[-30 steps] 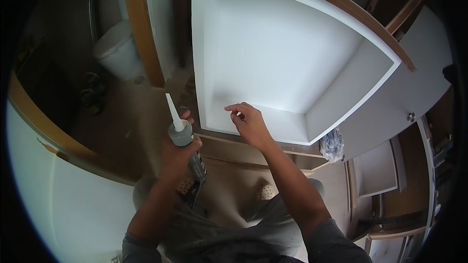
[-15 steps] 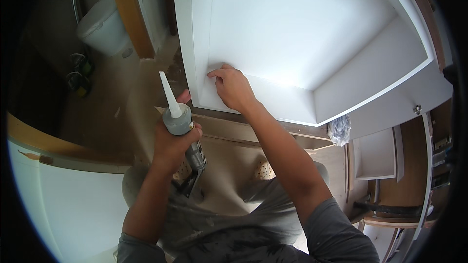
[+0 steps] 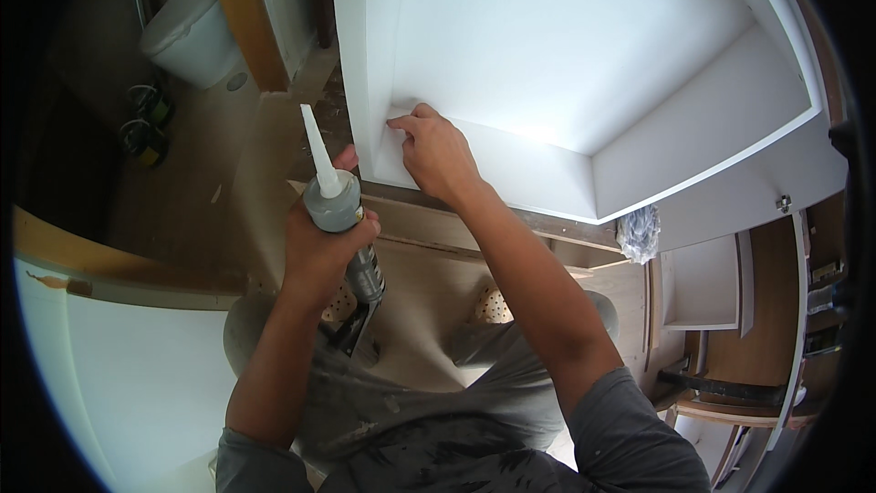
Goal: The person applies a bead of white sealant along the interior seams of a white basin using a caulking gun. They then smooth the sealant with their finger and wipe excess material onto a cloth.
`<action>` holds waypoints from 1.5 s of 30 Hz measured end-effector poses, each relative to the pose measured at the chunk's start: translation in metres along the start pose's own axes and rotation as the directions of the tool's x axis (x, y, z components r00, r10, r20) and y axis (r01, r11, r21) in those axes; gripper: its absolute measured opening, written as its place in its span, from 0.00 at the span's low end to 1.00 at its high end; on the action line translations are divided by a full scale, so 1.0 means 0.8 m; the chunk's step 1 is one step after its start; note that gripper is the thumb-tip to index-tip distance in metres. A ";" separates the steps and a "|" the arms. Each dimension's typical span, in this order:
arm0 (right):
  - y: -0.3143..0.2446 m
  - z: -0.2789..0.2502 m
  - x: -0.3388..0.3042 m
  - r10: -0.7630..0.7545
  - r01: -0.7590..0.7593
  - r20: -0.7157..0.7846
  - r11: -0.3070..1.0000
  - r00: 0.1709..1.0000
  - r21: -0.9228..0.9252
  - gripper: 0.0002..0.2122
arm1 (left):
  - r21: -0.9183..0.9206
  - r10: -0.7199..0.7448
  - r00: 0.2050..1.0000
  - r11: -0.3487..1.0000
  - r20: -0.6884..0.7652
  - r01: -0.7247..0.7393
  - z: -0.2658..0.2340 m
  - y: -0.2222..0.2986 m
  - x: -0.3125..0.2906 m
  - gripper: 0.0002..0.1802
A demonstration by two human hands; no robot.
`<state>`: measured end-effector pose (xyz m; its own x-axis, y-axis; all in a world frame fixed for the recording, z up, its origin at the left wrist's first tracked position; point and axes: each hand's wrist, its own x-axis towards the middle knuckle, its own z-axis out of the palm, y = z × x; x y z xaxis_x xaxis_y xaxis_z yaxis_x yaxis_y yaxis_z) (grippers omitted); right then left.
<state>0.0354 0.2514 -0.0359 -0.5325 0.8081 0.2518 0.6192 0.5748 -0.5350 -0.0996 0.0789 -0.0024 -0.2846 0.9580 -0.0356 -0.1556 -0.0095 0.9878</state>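
My left hand (image 3: 319, 251) is wrapped round a caulking gun (image 3: 365, 315) loaded with a grey sealant tube (image 3: 333, 208). Its long white nozzle (image 3: 318, 148) points up and away from me, outside the cabinet's left edge. Inside the white cabinet (image 3: 538, 64), my right hand (image 3: 436, 151) reaches to the lower left corner. Its index finger is stretched toward the left side panel, with the fingertip at the corner seam. The other fingers are bent and partly hidden, and nothing shows in that hand.
A crumpled clear plastic bundle (image 3: 639, 233) sits at the cabinet's lower right corner. An open door (image 3: 739, 187) with a hinge extends to the right. A white toilet (image 3: 193, 32) and dark green-black objects (image 3: 146, 123) stand beyond a wooden door frame (image 3: 246, 14). Wooden shelving (image 3: 744, 338) is at right.
The cabinet and both hands sit slightly higher in the picture. My right fingertip stays by the left corner, and my left hand keeps its grip on the caulking gun.
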 end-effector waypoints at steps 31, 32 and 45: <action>-0.043 0.015 -0.094 -0.084 0.090 0.055 0.990 0.995 -0.111 0.22 | -0.064 0.032 0.999 0.997 0.003 -0.032 -0.002 -0.008 0.004 0.46; -0.044 0.014 -0.096 -0.090 0.096 0.061 0.990 0.994 -0.105 0.22 | -0.074 0.037 0.999 0.997 -0.007 -0.037 -0.001 -0.009 0.004 0.46; -0.009 -0.038 -0.056 0.113 -0.168 0.160 0.905 0.981 0.390 0.21 | -0.058 0.025 0.999 0.998 -0.028 -0.026 -0.002 -0.009 0.003 0.45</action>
<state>0.0727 0.2147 -0.0185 -0.5446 0.8367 0.0577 0.4250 0.3346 -0.8411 -0.1003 0.0806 -0.0094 -0.3144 0.9492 -0.0155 -0.2026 -0.0512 0.9779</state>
